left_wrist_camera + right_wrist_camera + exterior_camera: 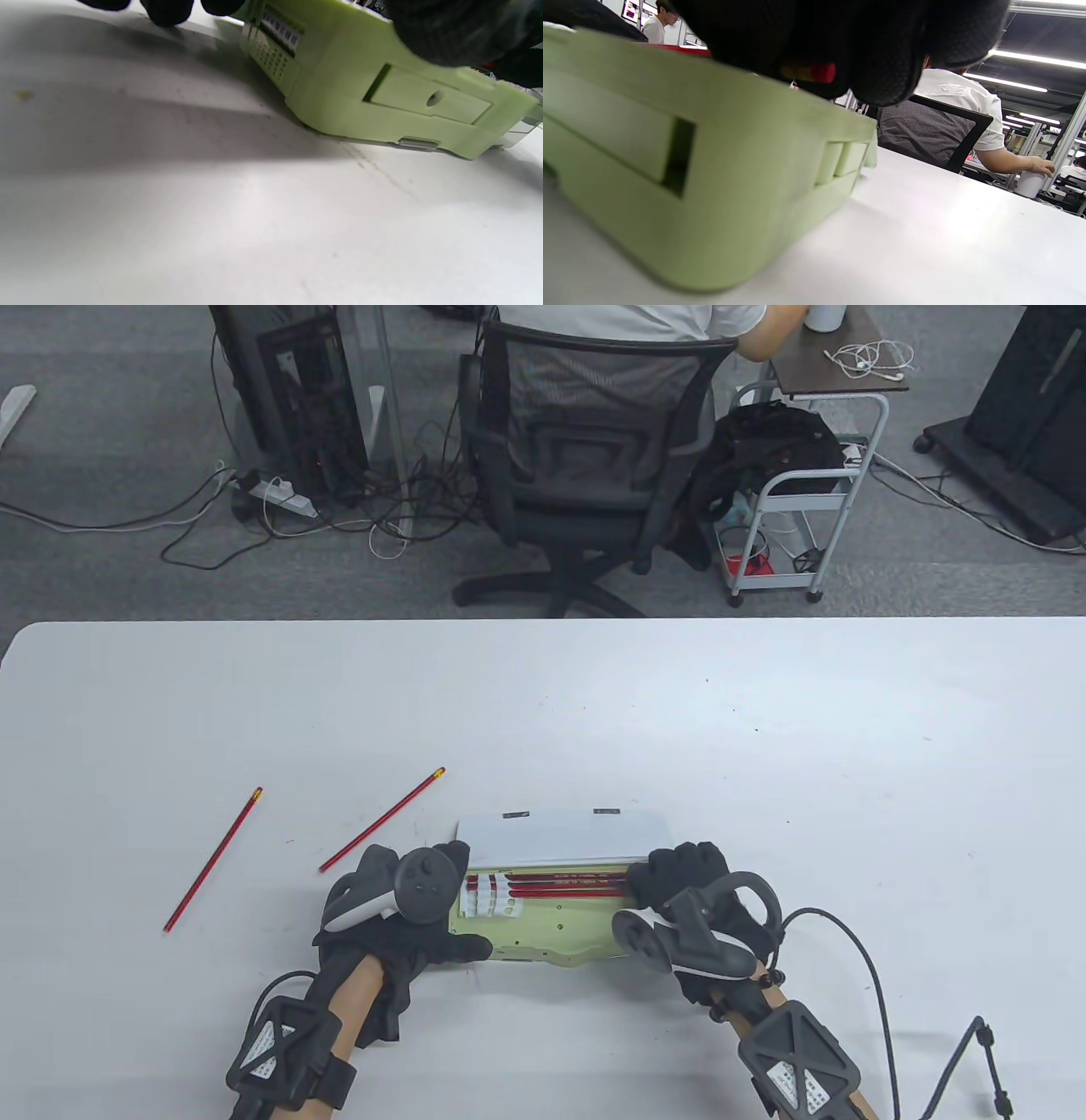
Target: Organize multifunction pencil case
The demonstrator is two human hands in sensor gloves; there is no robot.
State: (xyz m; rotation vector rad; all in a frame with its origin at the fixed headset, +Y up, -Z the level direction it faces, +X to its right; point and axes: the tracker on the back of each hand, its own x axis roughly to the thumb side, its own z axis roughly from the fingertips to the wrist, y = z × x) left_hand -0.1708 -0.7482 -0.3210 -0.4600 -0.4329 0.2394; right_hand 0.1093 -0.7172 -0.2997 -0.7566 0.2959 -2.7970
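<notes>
Table view has the green pencil case (543, 929) lying open on the table (764, 746), lid up, several red pencils already clipped inside. Left hand (399, 912) grips its left end; right hand (679, 886) pinches a red pencil at its right end. 2 loose pencils (214, 858) wait left of the case, so it looks over halfway.

No legible text anywhere. Small dark labels on the pencil case lid (562, 836) at lower centre of the table view too small to read. White printed tags on the wrist straps (270, 1045) at the bottom edge equally illegible. Gold lettering along the red pencils in the case (560, 885) blurred.
</notes>
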